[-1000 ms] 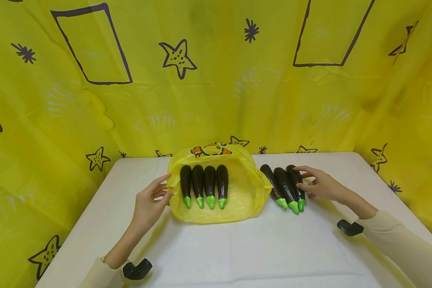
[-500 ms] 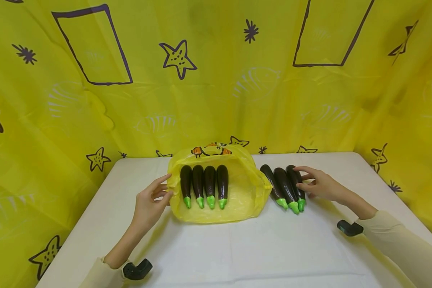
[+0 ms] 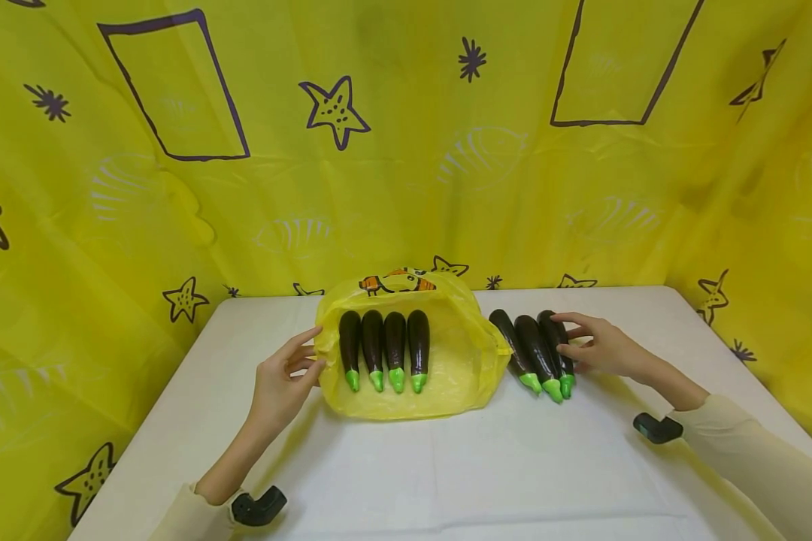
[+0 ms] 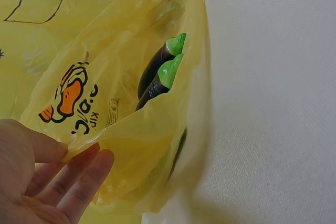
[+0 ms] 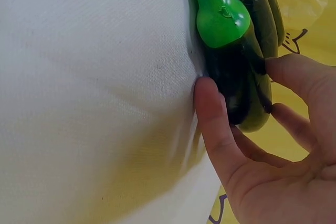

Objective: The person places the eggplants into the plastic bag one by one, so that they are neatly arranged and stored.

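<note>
On the table lies a thin yellow plastic bag, its mouth held wide toward me. Inside, several glossy dark eggplants with bright green caps lie side by side. My left hand pinches the bag's left edge; in the left wrist view its thumb and fingers meet at the film. Three more eggplants lie in a slanted row just right of the bag, caps toward me. My right hand holds the rightmost eggplant; in the right wrist view thumb and fingers sit on both sides of its dark body.
A white cloth covers the table. Behind and on both sides hangs a yellow curtain printed with stars and fish. The bag's right edge overlaps the leftmost loose eggplant. Each sleeve has a dark wrist mount.
</note>
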{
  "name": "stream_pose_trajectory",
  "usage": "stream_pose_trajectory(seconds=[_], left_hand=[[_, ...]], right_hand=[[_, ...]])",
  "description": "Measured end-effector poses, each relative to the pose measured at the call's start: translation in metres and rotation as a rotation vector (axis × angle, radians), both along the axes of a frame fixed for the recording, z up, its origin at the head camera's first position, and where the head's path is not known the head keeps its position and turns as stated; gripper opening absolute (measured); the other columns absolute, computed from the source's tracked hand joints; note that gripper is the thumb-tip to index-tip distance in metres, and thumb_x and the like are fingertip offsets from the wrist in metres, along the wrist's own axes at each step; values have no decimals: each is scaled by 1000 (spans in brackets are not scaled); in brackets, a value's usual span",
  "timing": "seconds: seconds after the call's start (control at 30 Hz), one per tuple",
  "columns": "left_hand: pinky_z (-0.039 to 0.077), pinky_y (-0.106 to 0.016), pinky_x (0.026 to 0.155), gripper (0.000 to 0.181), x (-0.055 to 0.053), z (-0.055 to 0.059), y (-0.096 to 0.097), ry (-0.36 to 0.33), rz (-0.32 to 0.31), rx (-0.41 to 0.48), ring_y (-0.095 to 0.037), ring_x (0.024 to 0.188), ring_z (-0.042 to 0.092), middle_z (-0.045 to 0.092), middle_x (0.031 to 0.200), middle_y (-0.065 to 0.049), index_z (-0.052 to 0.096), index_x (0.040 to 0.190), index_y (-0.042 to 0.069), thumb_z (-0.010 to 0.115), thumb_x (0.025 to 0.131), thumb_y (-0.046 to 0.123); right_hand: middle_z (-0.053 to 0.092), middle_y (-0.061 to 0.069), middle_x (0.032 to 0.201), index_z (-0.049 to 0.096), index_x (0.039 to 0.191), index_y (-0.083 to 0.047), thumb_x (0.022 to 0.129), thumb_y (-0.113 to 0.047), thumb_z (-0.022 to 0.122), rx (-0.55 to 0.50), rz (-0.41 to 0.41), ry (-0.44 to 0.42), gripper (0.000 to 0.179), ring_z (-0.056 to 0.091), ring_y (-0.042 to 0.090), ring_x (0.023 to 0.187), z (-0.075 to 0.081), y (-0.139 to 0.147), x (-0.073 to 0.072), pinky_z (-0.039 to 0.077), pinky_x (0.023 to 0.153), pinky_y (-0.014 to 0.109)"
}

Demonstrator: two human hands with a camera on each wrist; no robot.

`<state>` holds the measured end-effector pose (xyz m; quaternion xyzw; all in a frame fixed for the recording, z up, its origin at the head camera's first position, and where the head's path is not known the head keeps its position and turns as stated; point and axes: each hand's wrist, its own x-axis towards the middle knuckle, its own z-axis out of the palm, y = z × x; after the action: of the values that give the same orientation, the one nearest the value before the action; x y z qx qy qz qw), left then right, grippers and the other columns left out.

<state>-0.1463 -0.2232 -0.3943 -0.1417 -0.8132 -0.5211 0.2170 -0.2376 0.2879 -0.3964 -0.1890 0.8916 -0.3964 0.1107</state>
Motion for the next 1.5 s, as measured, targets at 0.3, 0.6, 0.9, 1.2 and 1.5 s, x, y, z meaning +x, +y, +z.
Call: stream_pose_trajectory(seconds=[0.3,0.6,0.9,1.2,1.5], left_hand=[[63,-27,61,53,0,0,0,7,-1,-6,-32,81,76,75,103,-21,64,137,3,72,88,-15],[63,-26,61,53,0,-1,-1,10,-15,5,-33,81,76,75,103,-21,64,137,4,71,88,-16],[63,-25,61,53,1,-1,1,10,-20,5,-33,81,76,75,103,-21,64,137,4,71,88,-15],[62,-24,61,52,0,0,2,18,-23,-4,-34,80,76,75,103,-21,64,136,3,72,88,-15],[62,-23,62,54,1,0,1,-5,-10,-7,-33,81,76,75,103,-21,64,137,3,72,87,-16]], right_hand=[[49,46,134,37,154,4,98,-9,69,-13,-13,-8,66,71,22,76,0,0,1,63,64,32],[46,48,136,35,154,5,99,-7,68,-34,1,-21,66,71,25,79,6,3,5,64,66,36],[44,47,139,38,154,2,97,-7,70,-75,15,-41,66,73,28,88,16,4,13,65,70,38],[44,45,140,39,155,1,97,-7,71,-91,21,-39,67,74,27,90,21,7,22,65,69,36],[48,42,140,42,154,-1,95,-8,74,-112,50,21,67,74,18,87,29,2,36,64,68,33]])
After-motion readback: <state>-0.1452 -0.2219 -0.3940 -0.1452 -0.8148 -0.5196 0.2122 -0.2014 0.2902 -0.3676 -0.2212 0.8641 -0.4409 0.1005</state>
